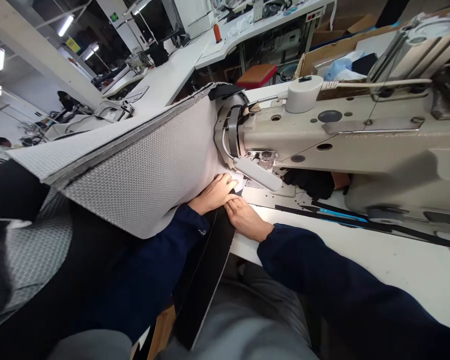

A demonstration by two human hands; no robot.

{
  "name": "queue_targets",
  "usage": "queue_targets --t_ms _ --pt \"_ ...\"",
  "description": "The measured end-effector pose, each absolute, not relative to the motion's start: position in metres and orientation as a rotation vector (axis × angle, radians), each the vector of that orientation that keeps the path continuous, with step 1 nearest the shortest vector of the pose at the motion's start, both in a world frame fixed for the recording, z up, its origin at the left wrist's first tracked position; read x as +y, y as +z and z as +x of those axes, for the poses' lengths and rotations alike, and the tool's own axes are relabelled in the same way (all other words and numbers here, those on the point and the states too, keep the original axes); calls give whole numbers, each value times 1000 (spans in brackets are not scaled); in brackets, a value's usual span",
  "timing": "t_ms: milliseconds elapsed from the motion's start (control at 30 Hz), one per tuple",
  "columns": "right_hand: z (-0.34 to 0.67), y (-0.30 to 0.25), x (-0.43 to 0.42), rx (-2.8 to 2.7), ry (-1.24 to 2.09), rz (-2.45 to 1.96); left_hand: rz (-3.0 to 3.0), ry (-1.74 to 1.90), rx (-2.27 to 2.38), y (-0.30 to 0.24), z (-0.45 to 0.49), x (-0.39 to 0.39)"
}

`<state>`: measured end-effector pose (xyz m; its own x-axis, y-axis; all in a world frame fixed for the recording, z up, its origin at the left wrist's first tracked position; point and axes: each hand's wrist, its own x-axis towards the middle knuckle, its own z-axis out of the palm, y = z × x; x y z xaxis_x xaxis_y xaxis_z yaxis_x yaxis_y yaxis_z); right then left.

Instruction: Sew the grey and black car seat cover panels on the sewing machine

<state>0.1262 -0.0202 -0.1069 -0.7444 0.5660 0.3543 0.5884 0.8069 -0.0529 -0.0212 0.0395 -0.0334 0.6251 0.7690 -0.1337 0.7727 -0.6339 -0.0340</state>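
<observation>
A sewing machine stands ahead of me, its lamp lighting the spot by my fingers. My left hand rests at the lower edge of a large grey textured fabric piece, fingers closed on the cloth close to the machine's head. Touching it, my right hand is closed on the edge of a black fabric strip that hangs down over the table edge towards my lap. The needle is hidden behind the white lamp. Fingertips of both hands partly cover the seam.
Light-blue-handled snips and a long black strip lie on the white table at right. Black cloth sits under the machine arm. A red stool and an orange thread cone stand beyond.
</observation>
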Motion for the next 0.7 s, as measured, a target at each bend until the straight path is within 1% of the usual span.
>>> queue_targets --t_ms 167,300,400,500,600,700 --pt "122 -110 -21 -2635 -84 -976 3020 -429 1153 -33 -21 37" --pt "125 -106 -21 -2694 -136 -936 3057 -477 1232 -40 -17 36" --pt "125 -102 -21 -2730 -225 -906 2990 -402 1393 -50 -11 39" --pt "127 -101 -21 -2763 -303 -890 2912 -252 1373 -54 -11 45" --pt "134 -97 -22 -2800 -246 -867 2870 -170 1272 -49 -18 51" --pt "144 -90 -22 -2833 -145 -879 2900 -222 1141 -44 -22 51"
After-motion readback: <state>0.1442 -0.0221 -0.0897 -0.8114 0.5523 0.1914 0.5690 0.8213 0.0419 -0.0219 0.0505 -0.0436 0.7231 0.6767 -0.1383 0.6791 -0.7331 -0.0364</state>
